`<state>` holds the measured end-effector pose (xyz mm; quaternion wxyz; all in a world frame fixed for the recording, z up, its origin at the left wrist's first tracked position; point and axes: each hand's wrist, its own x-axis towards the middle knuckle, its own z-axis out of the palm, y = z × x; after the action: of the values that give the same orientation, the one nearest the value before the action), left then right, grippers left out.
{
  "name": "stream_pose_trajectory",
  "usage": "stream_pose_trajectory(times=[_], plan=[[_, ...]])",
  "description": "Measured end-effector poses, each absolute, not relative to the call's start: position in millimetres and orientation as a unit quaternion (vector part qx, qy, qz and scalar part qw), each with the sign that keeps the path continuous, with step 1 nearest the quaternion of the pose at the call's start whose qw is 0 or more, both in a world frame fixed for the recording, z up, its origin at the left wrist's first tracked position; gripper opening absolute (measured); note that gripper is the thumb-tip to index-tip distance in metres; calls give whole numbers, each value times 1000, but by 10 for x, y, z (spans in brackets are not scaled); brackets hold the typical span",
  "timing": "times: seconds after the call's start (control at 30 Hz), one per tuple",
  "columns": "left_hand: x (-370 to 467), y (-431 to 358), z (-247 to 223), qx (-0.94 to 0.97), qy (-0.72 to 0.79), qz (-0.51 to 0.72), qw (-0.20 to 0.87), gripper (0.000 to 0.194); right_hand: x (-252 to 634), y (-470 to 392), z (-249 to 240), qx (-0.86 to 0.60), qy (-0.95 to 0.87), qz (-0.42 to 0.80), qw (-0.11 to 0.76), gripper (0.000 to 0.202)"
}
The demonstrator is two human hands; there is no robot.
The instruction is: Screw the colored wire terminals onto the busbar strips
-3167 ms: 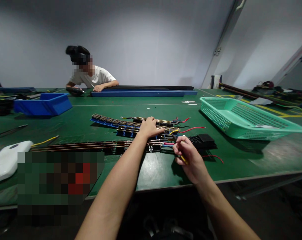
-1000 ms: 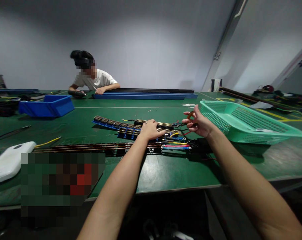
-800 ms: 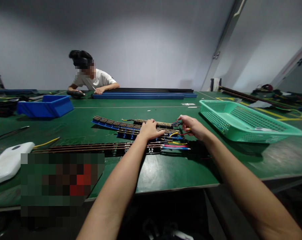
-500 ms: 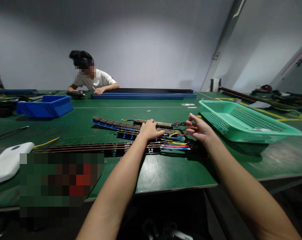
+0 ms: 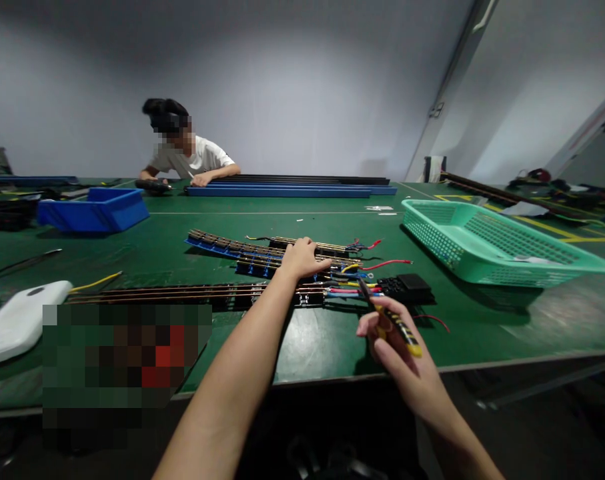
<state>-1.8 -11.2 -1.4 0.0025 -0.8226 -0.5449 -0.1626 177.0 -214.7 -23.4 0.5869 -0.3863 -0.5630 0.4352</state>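
Observation:
My left hand [image 5: 301, 260] lies on the blue-and-black strips [image 5: 232, 248] with metal rods, its fingers spread over them. In my right hand [image 5: 399, 343] is a yellow-and-black hand tool [image 5: 400, 327], its dark tip pointing up and left toward the coloured wires [image 5: 352, 291]. A long black strip with copper-coloured rods [image 5: 172, 293] lies nearer the front, ending at a black block [image 5: 406, 288]. Red wires [image 5: 389, 263] stick out from the strips' right ends.
A green basket [image 5: 502, 267] stands at the right, a blue bin [image 5: 95, 212] at the left. A white device [image 5: 29, 317] lies front left. Across the table, a person [image 5: 195, 157] leans beside long blue bars [image 5: 292, 191].
My right hand has moved down toward the table's front edge, and the tool in it shows clearly now. The red wires and black block have come into sight. My left hand stays put.

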Motion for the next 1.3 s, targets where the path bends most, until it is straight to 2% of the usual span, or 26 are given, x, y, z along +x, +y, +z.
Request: stream_pose_trajectory(times=[0.17,0.4,0.5,0.6,0.73,0.8,0.9,0.97,1.03,1.07,1.2,1.23,1.3], plan=[[-7,-127,5,-821,-548,-159,-2,63,1786,-2474,-341,-417,-598,432,531,58],[-2,-147,24,-821,-550,-153,8,62,1928,-2392,-345,-411,-630,448,484,64],[-2,-140,13,-821,-550,-156,13,62,1978,-2213,-375,-409,-659,424,467,56],[-6,-125,1,-822,-547,-156,13,61,1972,-2015,-373,-438,-657,406,460,38],[-6,-107,-9,-823,-546,-156,10,61,1878,-1886,-362,-506,-689,316,412,27],[-2,-106,-10,-822,-547,-157,10,62,1823,-1873,-359,-541,-723,242,355,21],[2,-116,-4,-821,-548,-157,11,62,1758,-1867,-340,-597,-756,128,236,26],[2,-127,5,-822,-548,-156,13,61,1733,-1862,-322,-612,-760,97,198,24],[2,-139,14,-822,-548,-155,14,61,1726,-1864,-312,-607,-755,111,221,16],[2,-144,19,-821,-549,-154,13,61,1730,-1870,-313,-598,-753,126,244,19],[3,-157,32,-821,-551,-152,9,59,1770,-1912,-340,-528,-763,192,320,56],[3,-158,32,-821,-551,-152,9,59,1776,-1921,-352,-508,-765,207,336,60],[1,-156,28,-821,-551,-152,10,60,1776,-1927,-379,-494,-755,229,365,56]])
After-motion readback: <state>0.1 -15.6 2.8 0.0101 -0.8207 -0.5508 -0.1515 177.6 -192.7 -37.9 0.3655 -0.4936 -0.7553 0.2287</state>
